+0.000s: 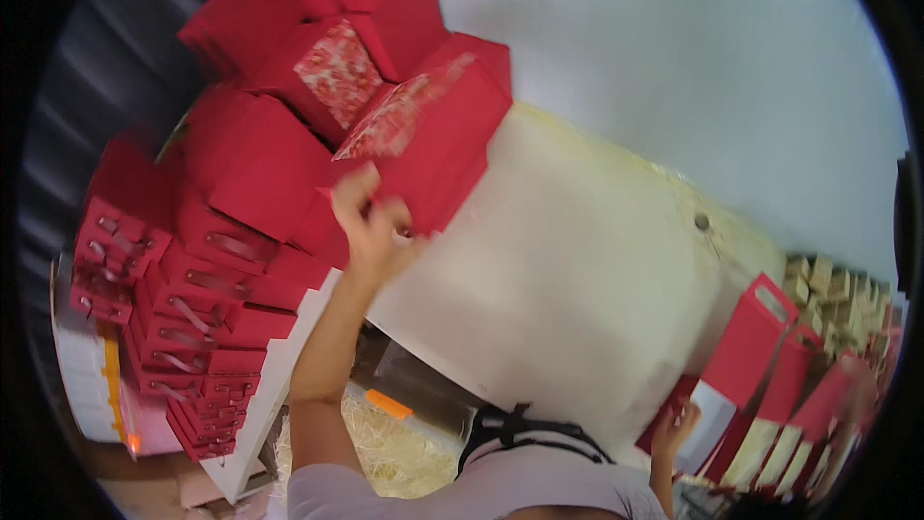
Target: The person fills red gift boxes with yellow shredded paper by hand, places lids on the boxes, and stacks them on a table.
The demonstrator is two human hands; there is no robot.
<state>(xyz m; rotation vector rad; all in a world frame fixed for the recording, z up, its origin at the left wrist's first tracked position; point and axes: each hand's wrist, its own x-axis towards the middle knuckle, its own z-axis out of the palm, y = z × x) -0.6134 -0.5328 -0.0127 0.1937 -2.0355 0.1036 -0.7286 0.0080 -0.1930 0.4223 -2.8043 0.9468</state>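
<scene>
Red gift boxes (267,166) with brown strap handles are piled at the left. Beside them stands an open red box with floral panels (339,72). My left hand (372,224) is at the near edge of its red flap, blurred, thumb and fingers curled apart; whether it touches the flap is unclear. At the lower right, my right hand (676,430) is at a red and white carton piece (711,426) with a handle slot, one of several standing in a row. Its fingers are bent, and their hold on the piece cannot be made out.
A cream tabletop (563,253) lies between the two groups, with a pale wall (650,50) behind it. Folded tan pieces (837,296) stand at the far right. Below the table edge are pale shredded straw (390,448) and an orange-handled object (388,404). A dark curtain (108,72) hangs at left.
</scene>
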